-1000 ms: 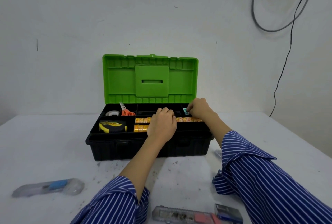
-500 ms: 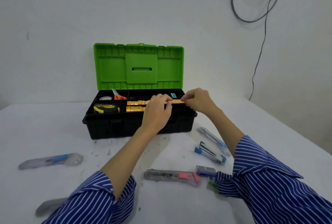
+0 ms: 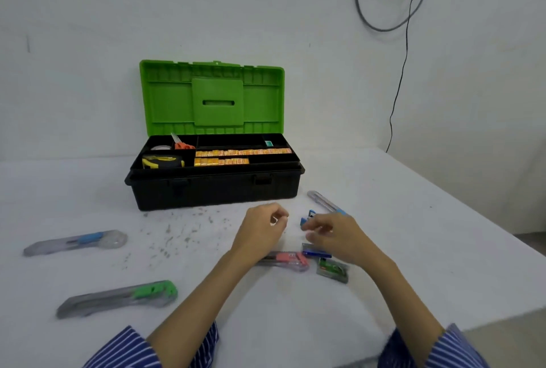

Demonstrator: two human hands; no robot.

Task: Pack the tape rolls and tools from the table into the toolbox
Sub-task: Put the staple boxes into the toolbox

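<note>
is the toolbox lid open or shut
Open: the green lid stands upright behind the black toolbox, leaving its tray in view.

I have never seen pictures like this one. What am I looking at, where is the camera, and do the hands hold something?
There is no machine here. A person wears a wide-angle camera on the head, so you look down over their striped sleeves at their own two hands. The left hand and the right hand hover above a white table; both look empty, with loosely curled fingers. Behind them stands an open toolbox with a green lid, holding a tape measure, scissors and rows of orange tape rolls. On the table lie several utility knives, one with a green slider and one with a pink slider, and a blue stapler partly hidden by the right hand.
</note>
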